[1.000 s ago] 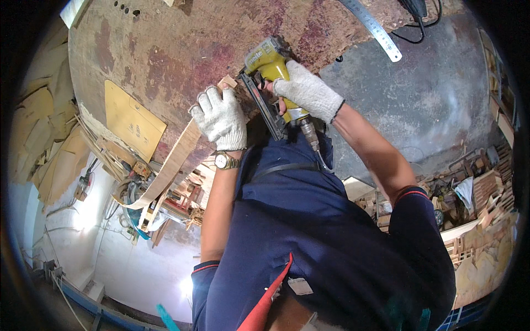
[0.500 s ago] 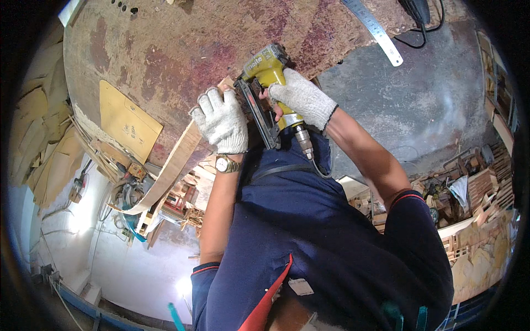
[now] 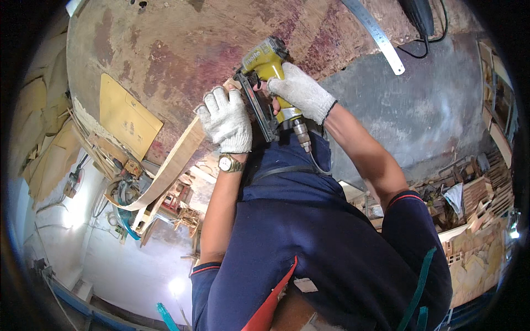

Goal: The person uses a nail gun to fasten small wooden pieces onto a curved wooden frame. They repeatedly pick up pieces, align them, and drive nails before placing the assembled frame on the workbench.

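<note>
My right hand (image 3: pixel 305 94), in a white knit work glove, grips the handle of a yellow-green pneumatic nail gun (image 3: pixel 269 65). Its black magazine slants down toward my body, and an air hose coupling hangs from the handle's base. The gun's nose touches or nearly touches the far end of a long, curved wooden strip (image 3: pixel 175 157). My left hand (image 3: pixel 226 120), gloved with bare fingertips, is closed over that strip close beside the nose. From there the strip runs down to the lower left. A wristwatch (image 3: pixel 229 163) is on my left wrist.
The worn brown tabletop (image 3: pixel 182 49) carries a yellow flat template (image 3: pixel 128 117) at left. A steel ruler (image 3: pixel 381 41) and a black corded tool (image 3: pixel 418 19) lie at the upper right. Wood scraps (image 3: pixel 469 193) are piled at right; a power tool (image 3: pixel 126 193) sits at lower left.
The view has shifted slightly. My left hand sits a little closer to the nail gun, still on the strip. The right hand keeps its grip on the gun.
</note>
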A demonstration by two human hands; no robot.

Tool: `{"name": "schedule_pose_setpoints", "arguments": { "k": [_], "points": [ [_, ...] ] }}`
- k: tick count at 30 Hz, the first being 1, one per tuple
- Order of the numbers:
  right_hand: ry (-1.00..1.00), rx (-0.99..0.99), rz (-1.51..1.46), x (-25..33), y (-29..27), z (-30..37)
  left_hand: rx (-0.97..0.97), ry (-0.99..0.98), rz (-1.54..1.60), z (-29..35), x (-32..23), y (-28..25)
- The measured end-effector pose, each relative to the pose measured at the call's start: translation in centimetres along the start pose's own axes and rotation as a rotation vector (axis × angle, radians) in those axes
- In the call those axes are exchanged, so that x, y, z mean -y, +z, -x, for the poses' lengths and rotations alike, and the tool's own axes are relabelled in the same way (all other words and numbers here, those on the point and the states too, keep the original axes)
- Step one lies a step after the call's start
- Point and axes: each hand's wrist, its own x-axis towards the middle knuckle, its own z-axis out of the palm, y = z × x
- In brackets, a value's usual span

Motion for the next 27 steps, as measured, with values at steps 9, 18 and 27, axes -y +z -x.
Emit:
{"name": "schedule_pose_setpoints", "arguments": {
  "k": [9, 18, 27],
  "points": [
    [-0.288, -0.068, 0.099, 1.5, -3.8, -0.3, 0.026, -0.005, 0.134, 0.4, 0.3, 0.6],
    [-0.439, -0.061, -0.115, 0.7, -7.5, -2.4, -0.332, 0.127, 0.301, -1.3, 2.8, 2.1],
    [-0.644, -0.224, -0.056, 2.1, -1.5, 5.0, -0.327, -0.116, 1.063, 2.7, 1.0, -2.6]
  ]
}}
